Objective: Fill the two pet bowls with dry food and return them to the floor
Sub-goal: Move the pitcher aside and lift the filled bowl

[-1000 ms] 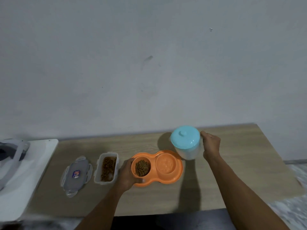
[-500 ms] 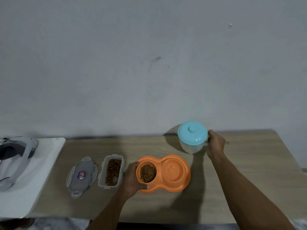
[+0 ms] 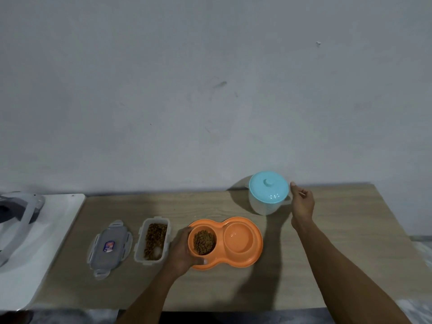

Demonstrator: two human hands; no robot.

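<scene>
Head view of a wooden table against a grey wall. The left hand grips the left end of the orange double bowl, thumb on its near rim and fingers wrapped round the far side, as in both earlier frames. The well beside those fingers holds dry food; the well farther to their right holds none. Just left of the hand stands an open box of food, and beyond it lies the lid.

The right hand has let go of the jug: half a second ago it gripped the handle, whereas now the fingers are spread and slack, just right of the handle; whether the thumb still touches it cannot be told. The jug, with its blue cover on, stands upright at the table's far edge, farther back than one second ago.
</scene>
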